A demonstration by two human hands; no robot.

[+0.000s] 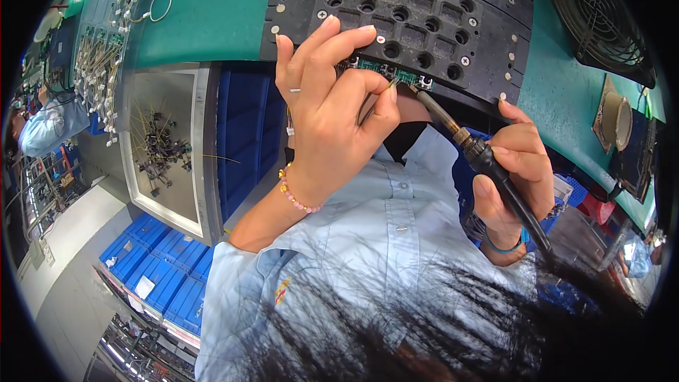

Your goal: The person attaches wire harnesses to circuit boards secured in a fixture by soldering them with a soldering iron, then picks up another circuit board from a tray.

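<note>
A narrow green circuit board (407, 76) with small silver and black parts lies along the near edge of a black fixture block (300, 10). My left hand (322, 117) is over its left part, thumb and forefinger pinched on a thin wire (393, 83) at the board. The other fingers of that hand stretch over the fixture. In my right hand (520, 170) is a soldering iron (488, 160), gripped by its black handle. Its tip slants up and left to the board's right end, close to the wire; whether it touches is too small to tell.
A black fan (598, 18) stands at the far right, above a roll of tape or solder (621, 124). On the left is a white-rimmed tray (194, 213) of small wired parts, with wire harnesses (106, 64) behind. Blue bins (152, 262) sit lower left; another person's sleeve (53, 127) shows beyond.
</note>
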